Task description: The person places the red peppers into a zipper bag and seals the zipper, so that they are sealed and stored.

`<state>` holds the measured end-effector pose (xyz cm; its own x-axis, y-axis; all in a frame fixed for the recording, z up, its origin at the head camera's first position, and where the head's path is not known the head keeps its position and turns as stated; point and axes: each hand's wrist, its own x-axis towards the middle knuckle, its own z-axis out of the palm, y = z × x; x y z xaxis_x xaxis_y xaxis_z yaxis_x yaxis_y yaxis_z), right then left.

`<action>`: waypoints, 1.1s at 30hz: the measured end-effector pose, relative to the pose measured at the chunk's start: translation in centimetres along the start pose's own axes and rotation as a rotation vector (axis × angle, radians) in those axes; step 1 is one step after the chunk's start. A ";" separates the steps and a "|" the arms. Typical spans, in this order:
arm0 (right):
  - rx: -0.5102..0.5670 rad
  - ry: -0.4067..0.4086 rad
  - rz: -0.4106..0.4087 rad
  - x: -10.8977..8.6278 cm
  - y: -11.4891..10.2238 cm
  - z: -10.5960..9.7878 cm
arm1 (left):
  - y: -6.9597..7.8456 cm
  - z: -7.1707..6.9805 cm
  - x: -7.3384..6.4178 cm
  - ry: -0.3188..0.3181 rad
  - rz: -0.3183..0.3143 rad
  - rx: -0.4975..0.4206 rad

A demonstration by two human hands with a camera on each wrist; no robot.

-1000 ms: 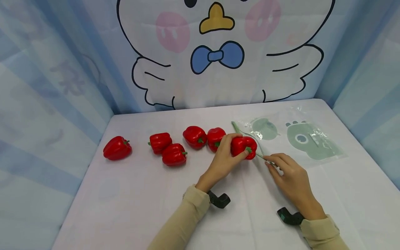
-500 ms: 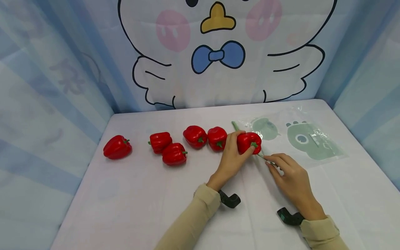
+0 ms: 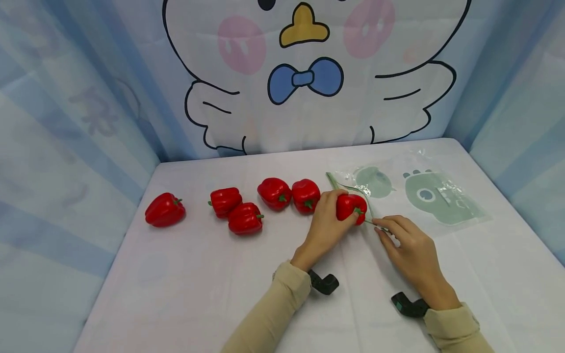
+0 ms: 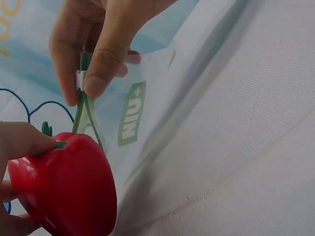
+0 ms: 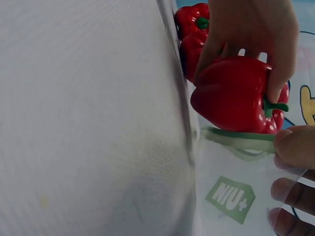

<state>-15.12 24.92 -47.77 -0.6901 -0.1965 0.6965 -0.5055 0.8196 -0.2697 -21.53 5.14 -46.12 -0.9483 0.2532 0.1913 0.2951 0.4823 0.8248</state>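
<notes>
Now gripping a glossy red bell pepper (image 3: 348,209) in curled fingers of the left hand (image 3: 325,223); with the right hand (image 3: 410,252), pinching the green-edged mouth (image 5: 240,139) of a clear plastic bag (image 3: 446,206). Placed right at that parted mouth; cannot tell whether within. Could snag, given such slackness, or slip, being smooth. Further out, seeing flat plastic with no other pepper visible inside.

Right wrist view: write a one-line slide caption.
Left hand holds a red bell pepper at the green-edged mouth of a clear NIU+ bag, which the right hand pinches.
</notes>
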 end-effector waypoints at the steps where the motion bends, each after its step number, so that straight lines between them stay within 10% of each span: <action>1: 0.000 0.002 -0.003 0.0 0.0 0.0 | 0.1 0.0 0.0 -0.008 -0.003 0.023; 33: -0.009 -0.045 -0.030 0.0 -0.2 -0.4 | 1.5 1.9 2.8 0.001 -0.036 0.165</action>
<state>-14.83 24.95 -47.43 -0.6971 -0.2450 0.6739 -0.5221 0.8176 -0.2427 -23.51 8.19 -45.38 -0.9588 0.2325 0.1632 0.2756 0.6220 0.7329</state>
